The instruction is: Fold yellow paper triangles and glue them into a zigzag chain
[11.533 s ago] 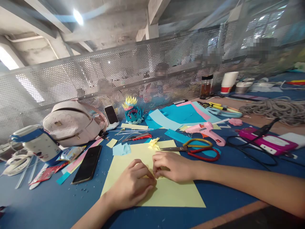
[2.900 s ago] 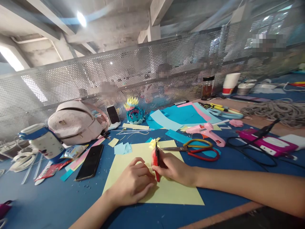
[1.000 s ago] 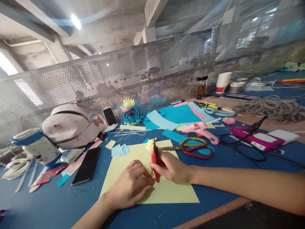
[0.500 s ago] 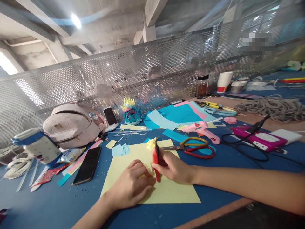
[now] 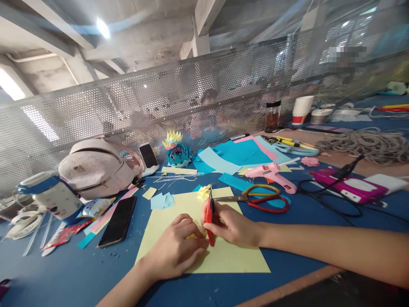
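- The red-handled tool (image 5: 209,221) stands on edge over the near middle of the yellow sheet (image 5: 223,258). Its dark tip points away from the person, towards the sheet's far edge.
- The right hand (image 5: 233,226) is wrapped around the tool's handle from the right side. The thumb lies along the near end, and the forearm runs in low from the right edge of the view.
- The left hand (image 5: 177,249) rests knuckles-up on the sheet just left of the tool. Its fingers curl down so the tips meet the paper close to the right thumb.
- A sliver of yellow shows under the left fingertips. Whether the hand pinches a separate scrap or only presses the sheet cannot be made out.
- The tool's working end is narrow and partly covered by the right hand's fingers, so it is not clear whether it is scissors or a cutter.
- The sheet lies flat on the blue table (image 5: 64,273), and both hands cover much of its middle.
- Small folded yellow bits (image 5: 203,192) sit at the far edge of the sheet, just beyond the tool's tip.
- Large scissors (image 5: 258,198) lie to the right of these bits, with a pink glue gun (image 5: 271,172) farther back.
- Light-blue paper squares (image 5: 162,199) and a black phone (image 5: 117,221) lie to the left of the sheet.
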`<action>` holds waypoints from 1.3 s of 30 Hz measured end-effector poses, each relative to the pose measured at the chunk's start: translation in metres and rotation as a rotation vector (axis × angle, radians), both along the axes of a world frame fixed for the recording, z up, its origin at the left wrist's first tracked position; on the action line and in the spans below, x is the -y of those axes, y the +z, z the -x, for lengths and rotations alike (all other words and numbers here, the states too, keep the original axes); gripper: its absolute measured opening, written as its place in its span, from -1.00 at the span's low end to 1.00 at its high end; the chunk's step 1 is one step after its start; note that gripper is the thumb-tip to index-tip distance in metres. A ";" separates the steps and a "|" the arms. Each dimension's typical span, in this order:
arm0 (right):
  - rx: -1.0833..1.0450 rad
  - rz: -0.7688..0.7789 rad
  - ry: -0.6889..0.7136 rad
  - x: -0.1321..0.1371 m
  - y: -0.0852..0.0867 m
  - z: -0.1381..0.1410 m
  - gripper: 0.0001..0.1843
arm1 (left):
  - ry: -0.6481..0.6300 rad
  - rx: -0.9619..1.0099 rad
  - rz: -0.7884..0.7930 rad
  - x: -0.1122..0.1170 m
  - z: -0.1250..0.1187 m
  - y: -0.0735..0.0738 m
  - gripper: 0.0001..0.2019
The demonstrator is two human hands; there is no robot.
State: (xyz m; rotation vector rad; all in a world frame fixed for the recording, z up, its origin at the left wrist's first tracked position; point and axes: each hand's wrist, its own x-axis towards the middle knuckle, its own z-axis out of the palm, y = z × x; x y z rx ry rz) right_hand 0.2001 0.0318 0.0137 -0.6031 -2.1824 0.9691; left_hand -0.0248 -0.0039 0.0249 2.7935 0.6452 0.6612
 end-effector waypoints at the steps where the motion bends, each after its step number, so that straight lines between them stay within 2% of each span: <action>1: 0.004 0.002 -0.004 0.000 0.001 0.000 -0.79 | 0.000 0.005 0.000 0.000 0.000 0.001 -0.77; 6: 0.052 -0.012 -0.035 -0.003 0.003 0.004 -0.74 | 0.002 -0.001 -0.002 0.000 -0.001 0.003 -0.74; 18: 0.004 0.090 -0.049 -0.002 0.000 0.001 -0.72 | 0.016 0.015 0.046 0.000 0.000 0.001 -0.80; 28: 0.031 0.059 -0.062 -0.001 0.002 0.001 -0.75 | 0.009 -0.011 0.003 -0.001 0.000 0.001 -0.77; 34: 0.059 -0.019 -0.081 -0.002 0.005 0.002 -0.76 | 0.006 -0.014 -0.008 -0.001 -0.001 0.002 -0.75; 39: 0.048 0.002 -0.073 -0.002 0.006 0.003 -0.75 | 0.005 0.001 -0.002 -0.001 0.000 0.000 -0.74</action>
